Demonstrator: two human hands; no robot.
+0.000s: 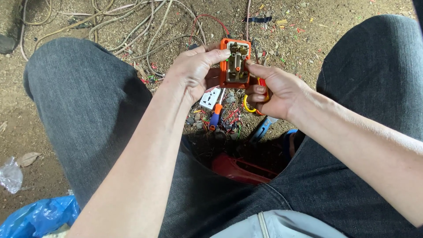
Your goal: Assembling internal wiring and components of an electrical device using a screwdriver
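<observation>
L hand [194,70] gripped orange socket housing [235,64] w/ thumb & fingers closed on its left edge; R hand [269,90] pinched right edge, lower fingers curled round yellow-handled tool [247,105].

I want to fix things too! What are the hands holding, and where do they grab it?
The left hand pinches the orange socket box by its left edge. The right hand touches its right edge and holds a tool's orange handle.

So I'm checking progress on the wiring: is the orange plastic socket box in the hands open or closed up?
Open: the orange plastic socket box shows bare metal contacts inside, with no cover on, held between left hand and right hand.
</observation>
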